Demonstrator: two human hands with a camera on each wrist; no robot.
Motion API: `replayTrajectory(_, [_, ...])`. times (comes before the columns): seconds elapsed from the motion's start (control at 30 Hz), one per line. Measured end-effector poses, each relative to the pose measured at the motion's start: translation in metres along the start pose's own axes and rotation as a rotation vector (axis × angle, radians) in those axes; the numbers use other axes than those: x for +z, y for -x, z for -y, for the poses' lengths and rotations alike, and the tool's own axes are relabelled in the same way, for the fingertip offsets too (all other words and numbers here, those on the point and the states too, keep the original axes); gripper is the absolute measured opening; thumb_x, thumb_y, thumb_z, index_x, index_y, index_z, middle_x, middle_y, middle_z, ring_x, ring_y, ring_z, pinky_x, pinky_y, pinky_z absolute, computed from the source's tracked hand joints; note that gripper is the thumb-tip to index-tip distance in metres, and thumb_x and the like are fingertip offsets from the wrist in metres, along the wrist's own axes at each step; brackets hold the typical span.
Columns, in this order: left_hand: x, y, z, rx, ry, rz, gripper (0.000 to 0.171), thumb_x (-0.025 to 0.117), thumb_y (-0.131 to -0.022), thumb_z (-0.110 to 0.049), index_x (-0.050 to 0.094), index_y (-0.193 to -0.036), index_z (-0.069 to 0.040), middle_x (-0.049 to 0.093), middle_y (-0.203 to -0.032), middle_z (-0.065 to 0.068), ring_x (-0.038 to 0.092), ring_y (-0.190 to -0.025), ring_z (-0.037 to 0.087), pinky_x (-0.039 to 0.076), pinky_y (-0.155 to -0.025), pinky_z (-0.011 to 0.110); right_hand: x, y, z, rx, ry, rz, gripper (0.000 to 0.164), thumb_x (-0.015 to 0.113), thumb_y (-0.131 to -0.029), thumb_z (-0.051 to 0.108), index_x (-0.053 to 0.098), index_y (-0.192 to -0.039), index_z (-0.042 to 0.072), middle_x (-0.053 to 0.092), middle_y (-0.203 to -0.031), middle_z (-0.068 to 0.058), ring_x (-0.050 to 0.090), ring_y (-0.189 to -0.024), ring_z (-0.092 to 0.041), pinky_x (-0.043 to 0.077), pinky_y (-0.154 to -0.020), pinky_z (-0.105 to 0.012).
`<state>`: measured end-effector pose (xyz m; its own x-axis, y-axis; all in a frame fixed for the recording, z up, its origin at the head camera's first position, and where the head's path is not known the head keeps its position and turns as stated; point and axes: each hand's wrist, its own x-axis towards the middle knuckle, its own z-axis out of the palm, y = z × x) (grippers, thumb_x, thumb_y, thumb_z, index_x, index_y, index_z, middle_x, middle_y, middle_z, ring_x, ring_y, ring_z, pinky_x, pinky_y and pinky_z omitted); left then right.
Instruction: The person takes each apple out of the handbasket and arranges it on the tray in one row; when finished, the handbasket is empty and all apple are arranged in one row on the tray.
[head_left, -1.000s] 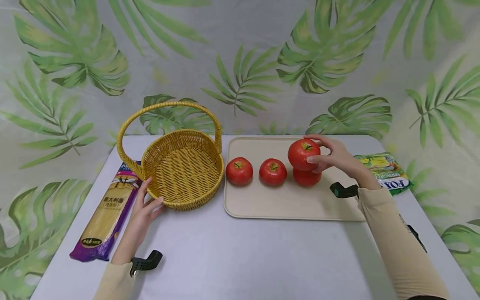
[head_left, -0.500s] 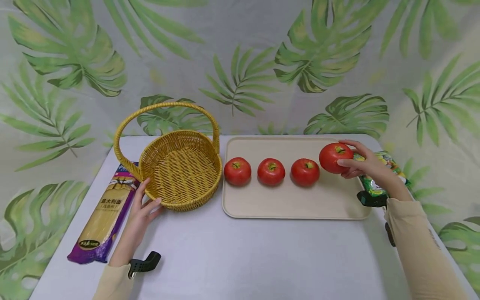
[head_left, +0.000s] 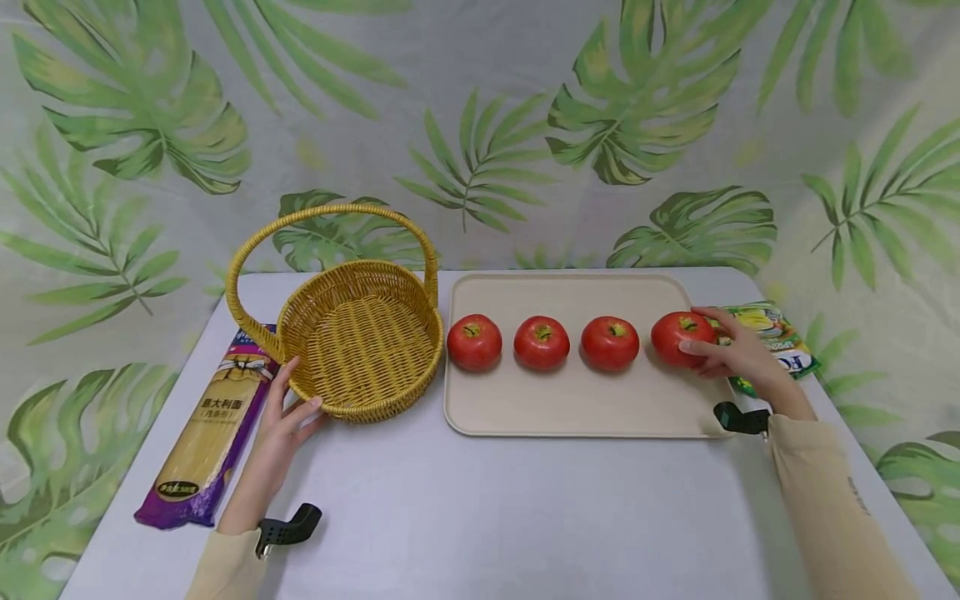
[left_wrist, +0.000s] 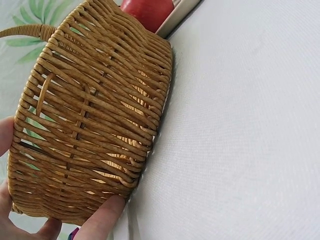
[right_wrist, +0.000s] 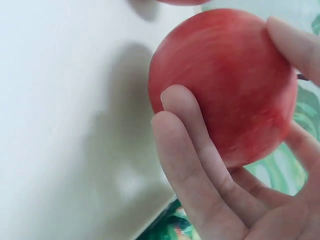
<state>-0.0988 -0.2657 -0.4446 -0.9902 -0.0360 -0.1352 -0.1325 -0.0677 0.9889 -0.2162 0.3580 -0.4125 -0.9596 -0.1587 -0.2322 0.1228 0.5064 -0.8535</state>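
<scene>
A red tomato (head_left: 678, 337) sits low over the right part of the beige tray (head_left: 562, 417), gripped by my right hand (head_left: 738, 354). In the right wrist view, fingers and thumb spread around that tomato (right_wrist: 225, 85), its shadow falling on the tray. Three more red tomatoes line up to its left: one (head_left: 610, 343), another (head_left: 542, 342) and a third (head_left: 475, 342). My left hand (head_left: 281, 429) holds the near left side of a yellow wicker basket (head_left: 390, 408). The left wrist view has a fingertip at the rim and another digit low on the woven wall (left_wrist: 90, 120).
A purple-edged pack of pasta (head_left: 217, 425) lies left of the basket, partly behind the left hand. Right of the tray is a green printed bag (head_left: 772, 333), partly hidden by the right hand. The basket's tall handle (head_left: 330, 211) arches above it.
My right hand has carried its tomato rightward past the third tomato, then down toward the tray's right part. The left hand and basket have stayed in place.
</scene>
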Motion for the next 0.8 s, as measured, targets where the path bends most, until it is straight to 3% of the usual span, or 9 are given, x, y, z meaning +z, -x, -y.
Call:
replayTrajectory(0.13, [0.001,0.000,-0.001,-0.002,0.002,-0.006,0.070,0.049,-0.100,-0.012,0.008,-0.155,-0.029,-0.013,-0.157,0.005,0.016,-0.138,0.038,0.046,-0.094,0.027,0.003,-0.001,-0.005,0.004,-0.010,0.006,0.077,0.061,-0.095,0.026,0.013,-0.152,0.005,0.028,-0.134,-0.031,0.068,-0.073,-0.028,0.058,-0.068,-0.041])
replayTrajectory(0.37, [0.002,-0.002,-0.003,-0.023,0.021,-0.011,0.072,0.048,-0.101,-0.009,0.005,-0.155,-0.028,-0.014,-0.157,0.004,0.015,-0.139,0.037,0.030,-0.107,0.052,0.004,0.000,-0.005,0.040,-0.038,0.085,0.082,0.058,-0.097,0.025,0.001,-0.153,0.007,0.024,-0.135,-0.035,0.068,-0.080,-0.031,0.057,-0.072,-0.042])
replayTrajectory(0.57, [0.000,-0.001,-0.002,-0.022,0.001,-0.022,0.070,0.047,-0.101,-0.009,0.007,-0.155,-0.029,-0.015,-0.157,0.003,0.016,-0.139,0.036,0.043,-0.100,0.034,0.007,0.002,-0.004,0.051,-0.070,0.142,0.085,0.057,-0.097,0.022,-0.007,-0.152,0.010,0.016,-0.139,-0.039,0.066,-0.086,-0.033,0.056,-0.077,-0.044])
replayTrajectory(0.67, [0.001,0.001,-0.005,-0.022,-0.021,-0.026,0.071,0.049,-0.101,-0.011,0.007,-0.155,-0.028,-0.017,-0.156,0.003,0.015,-0.139,0.037,0.039,-0.104,0.040,0.010,0.003,-0.004,0.041,-0.069,0.136,0.086,0.057,-0.097,0.022,-0.009,-0.152,0.010,0.014,-0.140,-0.038,0.065,-0.088,-0.032,0.056,-0.078,-0.042])
replayTrajectory(0.8, [0.003,0.007,-0.015,-0.018,-0.197,-0.058,0.069,0.052,-0.100,-0.017,0.010,-0.155,-0.020,-0.011,-0.158,0.008,0.021,-0.137,0.042,0.038,-0.104,0.040,0.014,0.007,0.002,0.027,-0.018,0.113,0.086,0.056,-0.098,0.022,-0.011,-0.152,0.009,0.009,-0.143,-0.039,0.063,-0.091,-0.034,0.056,-0.078,-0.041])
